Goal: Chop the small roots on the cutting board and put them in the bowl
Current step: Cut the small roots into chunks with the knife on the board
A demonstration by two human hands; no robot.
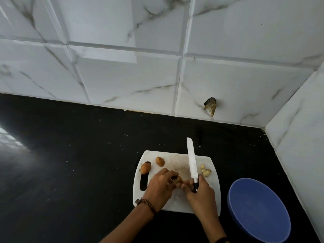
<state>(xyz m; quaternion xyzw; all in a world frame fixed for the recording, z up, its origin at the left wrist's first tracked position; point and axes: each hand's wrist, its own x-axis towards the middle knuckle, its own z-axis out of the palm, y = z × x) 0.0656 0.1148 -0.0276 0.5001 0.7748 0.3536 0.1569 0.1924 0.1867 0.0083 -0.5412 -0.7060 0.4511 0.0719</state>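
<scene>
Marble-veined white tiles point(122, 76) line two walls that meet in a corner behind a black countertop point(70, 155). One white cutting board point(175, 162) lies near the countertop's front edge. One blue bowl point(257, 207) stands on the countertop just beside the board's near right corner, and nothing shows inside it.

One knife point(192, 160) points toward the board's far edge. The right hand point(201, 192) has its fingers wrapped round the dark handle. The left hand point(158, 188), with a bead bracelet point(145, 204) at the wrist, curls its fingers round one root point(178, 179) over the middle of the board. Two whole roots point(145, 168) lie near the board's far left corner, one of them over the handle slot. A small cluster of pale cut pieces point(205, 171) sits by the right edge; I cannot count them surely.

Chopping looks to be in hand, with a third root being readied. Next, the held root needs setting flat under the blade, with the fingertips tucked clear.
</scene>
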